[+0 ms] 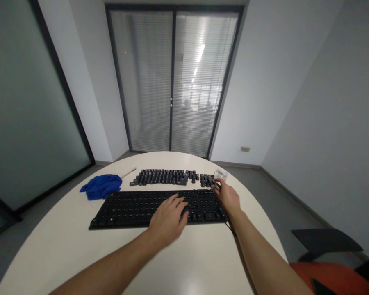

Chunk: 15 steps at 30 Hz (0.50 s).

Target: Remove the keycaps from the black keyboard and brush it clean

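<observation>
Chair: from my remote station I see a red chair seat [329, 273] at lower right, beside the desk's edge.
Desk: the pale, rounded desk [190, 258] carries all the pieces, seemingly arranged for easy reach.
Left hand: the left hand [169, 215] rests palm down on the keyboard, fingers spread, grasping nothing I can make out; I'd judge the pose steadies it.
Keyboard: the black keyboard [129, 209] lies flat, long side toward me, its cable [230, 228] leading off at right; many positions look capless, though detail is soft.
Right hand: the right hand [229, 198], at the keyboard's far right corner, pinches a small dark piece [217, 185] in a fingertip grip that suits something slight; I can't identify it.
Loose keycaps: the loose keycaps [162, 177] sit in rows just beyond the keyboard, probably to mirror its layout.
Far left: a crumpled blue cloth [103, 186] and a pale stick [129, 172] lie aside, perhaps to spare the middle.
Far right: a clear plastic piece [222, 175] lies just beyond the fingers.
Backdrop: glass doors [197, 82] with blinds.
</observation>
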### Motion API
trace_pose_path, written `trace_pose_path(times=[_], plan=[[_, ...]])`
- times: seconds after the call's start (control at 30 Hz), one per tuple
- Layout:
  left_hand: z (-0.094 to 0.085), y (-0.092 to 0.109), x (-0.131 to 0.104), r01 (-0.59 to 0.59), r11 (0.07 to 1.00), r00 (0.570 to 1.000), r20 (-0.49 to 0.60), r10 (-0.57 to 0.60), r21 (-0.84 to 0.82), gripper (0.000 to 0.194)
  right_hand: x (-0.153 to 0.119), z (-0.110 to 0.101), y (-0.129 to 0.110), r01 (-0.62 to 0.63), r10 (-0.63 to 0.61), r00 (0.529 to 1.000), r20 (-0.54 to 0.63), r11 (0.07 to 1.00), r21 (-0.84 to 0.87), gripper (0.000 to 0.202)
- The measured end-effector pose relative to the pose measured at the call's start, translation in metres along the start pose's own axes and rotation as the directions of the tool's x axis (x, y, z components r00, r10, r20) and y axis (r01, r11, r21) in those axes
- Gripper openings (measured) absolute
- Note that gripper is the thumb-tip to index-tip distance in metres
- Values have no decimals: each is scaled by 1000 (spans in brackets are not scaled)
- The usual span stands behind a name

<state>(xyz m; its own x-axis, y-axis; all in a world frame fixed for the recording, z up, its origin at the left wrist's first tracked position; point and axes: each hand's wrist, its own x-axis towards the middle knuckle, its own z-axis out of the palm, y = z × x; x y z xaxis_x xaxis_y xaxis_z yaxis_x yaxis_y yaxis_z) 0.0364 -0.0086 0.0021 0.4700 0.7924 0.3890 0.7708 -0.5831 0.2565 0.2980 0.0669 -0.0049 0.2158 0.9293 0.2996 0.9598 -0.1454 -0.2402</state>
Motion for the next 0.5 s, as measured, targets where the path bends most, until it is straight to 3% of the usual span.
trace_pose_path(times=[0.5], plan=[[-1,0,0,-4,1000,1000,-1,4,-5,34,1,0,0,-65,63,998,28,997,52,35]])
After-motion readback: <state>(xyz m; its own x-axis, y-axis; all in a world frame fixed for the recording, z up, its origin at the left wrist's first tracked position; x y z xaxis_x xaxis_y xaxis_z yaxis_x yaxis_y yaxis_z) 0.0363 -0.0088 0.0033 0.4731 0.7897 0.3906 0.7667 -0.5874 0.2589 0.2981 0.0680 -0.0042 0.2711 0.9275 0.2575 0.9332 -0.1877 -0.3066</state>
